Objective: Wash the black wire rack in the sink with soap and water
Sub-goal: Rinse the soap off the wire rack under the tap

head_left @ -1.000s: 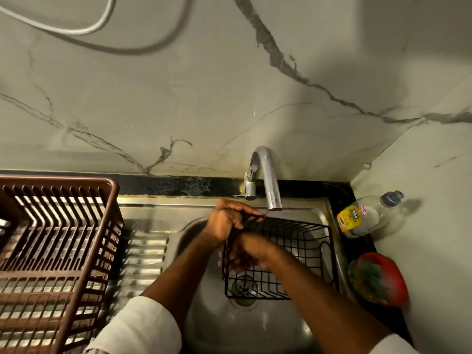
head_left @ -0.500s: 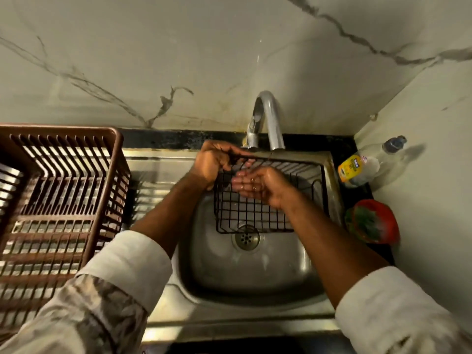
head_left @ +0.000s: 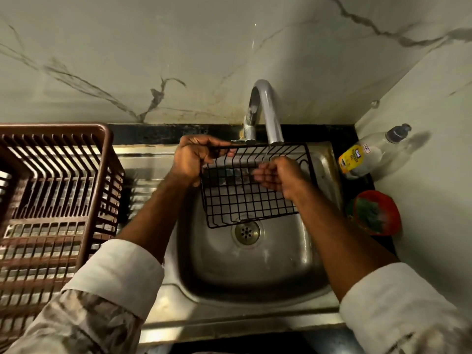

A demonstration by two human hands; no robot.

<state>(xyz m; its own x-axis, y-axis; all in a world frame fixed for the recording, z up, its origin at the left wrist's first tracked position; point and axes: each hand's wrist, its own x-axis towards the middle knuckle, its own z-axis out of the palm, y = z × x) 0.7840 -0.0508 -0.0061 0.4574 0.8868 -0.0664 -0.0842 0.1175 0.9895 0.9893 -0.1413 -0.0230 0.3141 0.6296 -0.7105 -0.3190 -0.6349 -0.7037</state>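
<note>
The left hand (head_left: 195, 158) is closed around the upper left corner of the black wire rack (head_left: 251, 189), the fingers curled over its top rim wire. The right hand (head_left: 277, 176) is laid loosely cupped against the grid from the near side, fingers partly bent; nothing is seen gripped in it, and the fingertips appear to touch the wires. The rack is held tilted, almost upright, inside the stainless steel sink basin (head_left: 255, 272), its lower edge hanging just above the round drain strainer (head_left: 246, 231). A thin stream of water is seen falling from the curved chrome tap (head_left: 267, 111) onto the rack's upper part, beside the right hand.

The step in hand is judged to be rubbing or rinsing the wires under running water; no suds can be made out. On the dark counter to the right stand a clear plastic soap bottle with a yellow label (head_left: 367, 154) and a red bowl holding a green scrubber (head_left: 375, 213). For the next move, the scrubber and soap would probably be needed, the left-hand hold being kept firm on the wet wire.
</note>
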